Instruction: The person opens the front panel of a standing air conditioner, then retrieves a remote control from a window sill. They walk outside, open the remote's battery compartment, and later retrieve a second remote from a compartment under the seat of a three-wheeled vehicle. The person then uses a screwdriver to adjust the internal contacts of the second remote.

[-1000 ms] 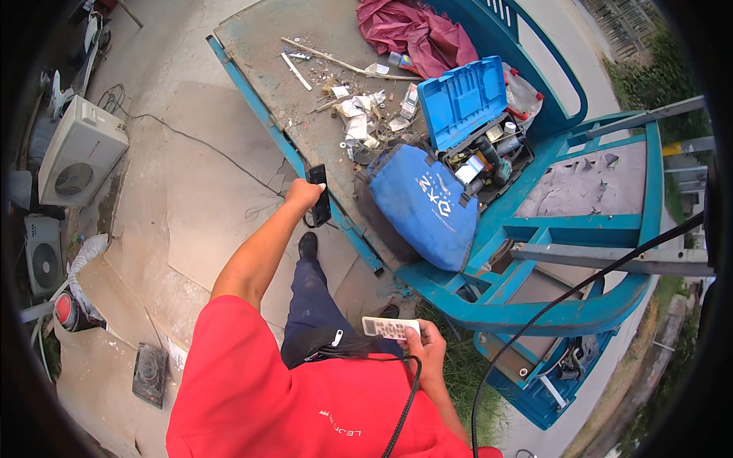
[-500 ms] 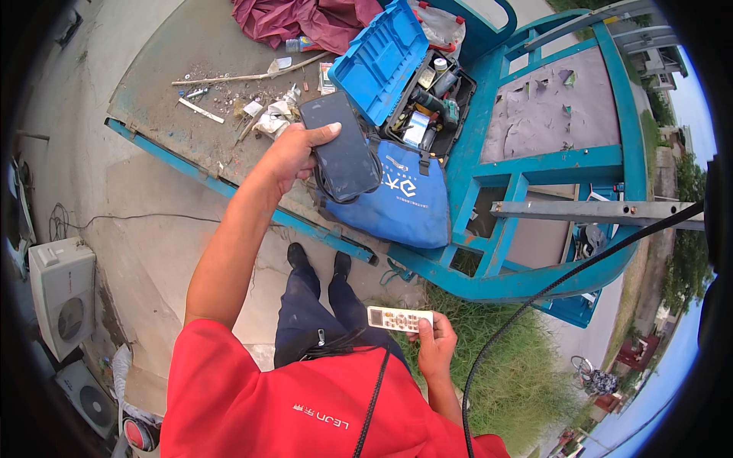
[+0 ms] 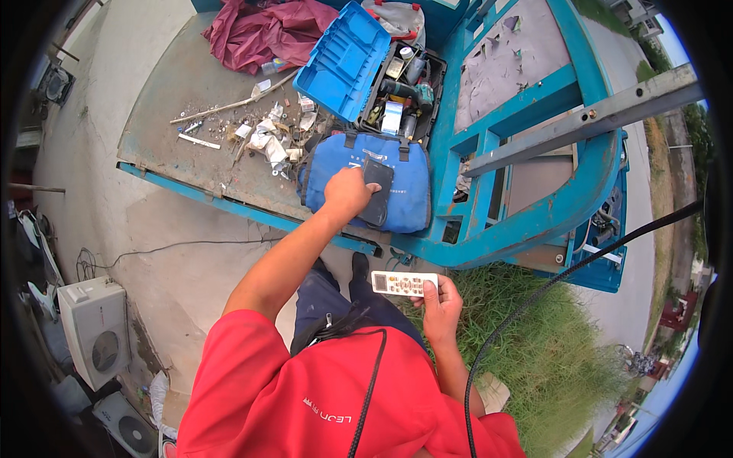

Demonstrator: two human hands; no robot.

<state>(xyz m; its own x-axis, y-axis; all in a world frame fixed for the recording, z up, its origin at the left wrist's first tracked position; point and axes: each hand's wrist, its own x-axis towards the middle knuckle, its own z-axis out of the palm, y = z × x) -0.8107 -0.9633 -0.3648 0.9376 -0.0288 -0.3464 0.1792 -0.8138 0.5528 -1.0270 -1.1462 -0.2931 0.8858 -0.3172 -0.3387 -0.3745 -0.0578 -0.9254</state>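
Note:
My left hand (image 3: pixel 348 191) is closed on a dark smartphone (image 3: pixel 377 192), its thumb lying across the edge. The phone is tilted over a blue tool bag (image 3: pixel 409 179) at the edge of the truck bed; whether it touches the bag I cannot tell. Close to my waist, my right hand (image 3: pixel 442 309) grips a white remote control (image 3: pixel 397 283) by one end. The remote's small grey display and buttons face up, and its far end points left. My right thumb rests on top of it.
Behind the bag stands an open toolbox (image 3: pixel 437 75) with a blue lid, full of tools. Scraps and a stick (image 3: pixel 229 107) litter the bed (image 3: pixel 164 145). A metal bar (image 3: pixel 580 122) crosses the teal frame at right. Outdoor air-conditioner units (image 3: pixel 90 320) stand at left.
My left hand has brought the phone rightward and lower, in front of the blue bag, and tilted it more edge-on. The right hand keeps the remote. The whole view has shifted.

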